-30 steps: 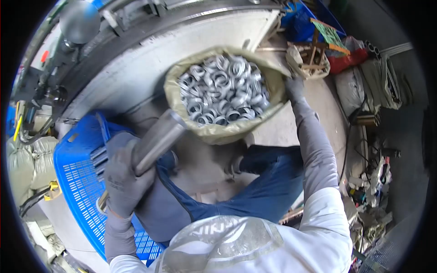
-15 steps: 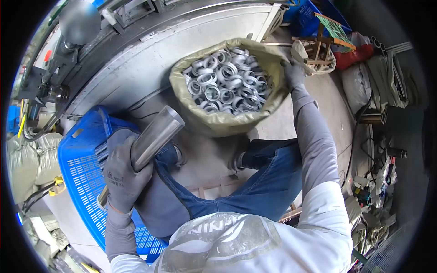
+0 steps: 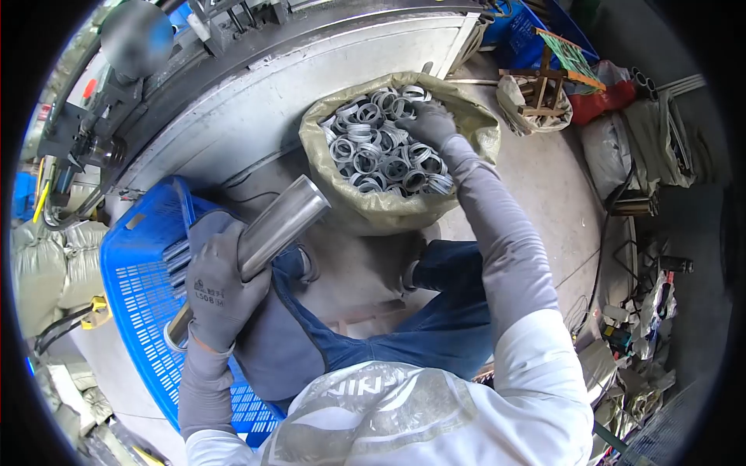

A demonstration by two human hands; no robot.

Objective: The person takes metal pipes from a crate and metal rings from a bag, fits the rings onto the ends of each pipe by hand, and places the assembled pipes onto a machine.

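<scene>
My left hand [image 3: 225, 291], in a grey glove, is wrapped round a shiny metal tube [image 3: 281, 227] that slants up to the right over the edge of a blue basket [image 3: 144, 311]. Several metal rings [image 3: 377, 147] fill an open olive woven sack [image 3: 373, 213] in front of me. On the rings at the sack's right side lies my right hand [image 3: 430, 126], gloved too; its fingertips point left among them, and whether it grips any ring is hidden.
Behind the sack stands a pale metal machine panel [image 3: 264, 105]. More tubes [image 3: 177, 262] lie in the blue basket. A small bag with wooden pieces [image 3: 536, 109] is at the upper right. Plastic-wrapped bundles [image 3: 81, 260] sit at the far left.
My right hand has left the sack's right rim and moved left onto the rings. The tube in my left hand has shifted slightly right. The sack has come into a slightly different position in view.
</scene>
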